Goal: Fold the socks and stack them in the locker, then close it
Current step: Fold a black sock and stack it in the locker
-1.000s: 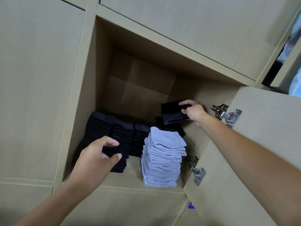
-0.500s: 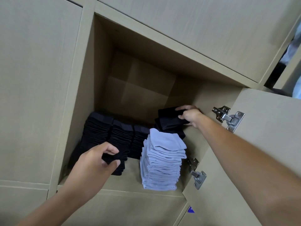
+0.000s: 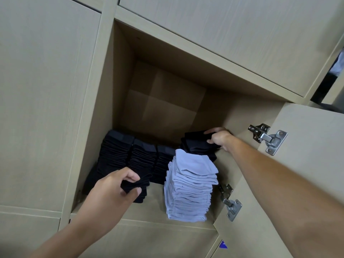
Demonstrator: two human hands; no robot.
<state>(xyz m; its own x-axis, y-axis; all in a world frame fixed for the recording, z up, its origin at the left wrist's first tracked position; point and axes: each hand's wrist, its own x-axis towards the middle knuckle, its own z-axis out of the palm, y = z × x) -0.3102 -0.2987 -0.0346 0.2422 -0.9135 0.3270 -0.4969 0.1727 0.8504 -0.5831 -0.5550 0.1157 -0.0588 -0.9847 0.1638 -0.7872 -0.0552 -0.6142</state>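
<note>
1. Pale wood-grain board forms one open locker [image 3: 122, 75], and its door [image 3: 307, 164] is swung out to the right.
2. Two metal hinges are counted on the door's inner edge: an upper hinge [image 3: 268, 137] and a lower hinge [image 3: 229, 203].
3. Three rows of black folded socks [image 3: 128, 155] are seen packed side by side along the back left of the locker floor.
4. A fourth black stack [image 3: 197, 146] is found at the back right, against the right wall.
5. One tall stack of light grey socks [image 3: 191, 185] is stood at the front of the locker floor, just ahead of the fourth black stack and leaning slightly.
6. Two hands are counted, both bare-armed and reached into the locker.
7. The left hand [image 3: 111, 192] is curled, and a small black sock bundle [image 3: 138, 187] is pinched between its thumb and fingers at the front left, just ahead of the black rows.
8. The right hand [image 3: 219, 138] is curled round the right edge of the fourth black stack's top socks, with the thumb below and the fingers over the top.
9. One small blue mark [image 3: 223, 245] is seen on a panel below the door; what it is cannot be told.
</note>
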